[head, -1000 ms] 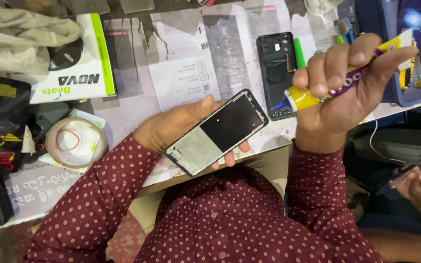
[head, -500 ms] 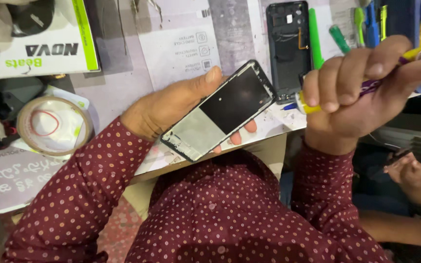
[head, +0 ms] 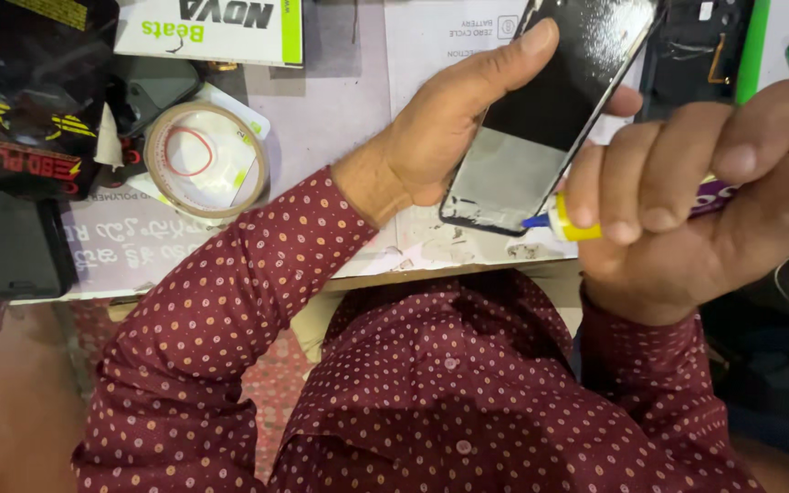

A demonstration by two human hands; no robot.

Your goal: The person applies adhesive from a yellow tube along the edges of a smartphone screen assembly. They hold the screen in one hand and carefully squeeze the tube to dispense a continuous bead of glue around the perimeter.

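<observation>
- Since the earlier frame, right hand has brought the glue tube down to the phone panel; its tip meets the lower corner.
- Left hand grips the panel above the tabletop.
- Tape roll lies well left.

A pale worktable carries a roll of clear tape at left, a white-and-green box far left, a dark flat slab, perhaps a phone, and a green pen far right.
</observation>
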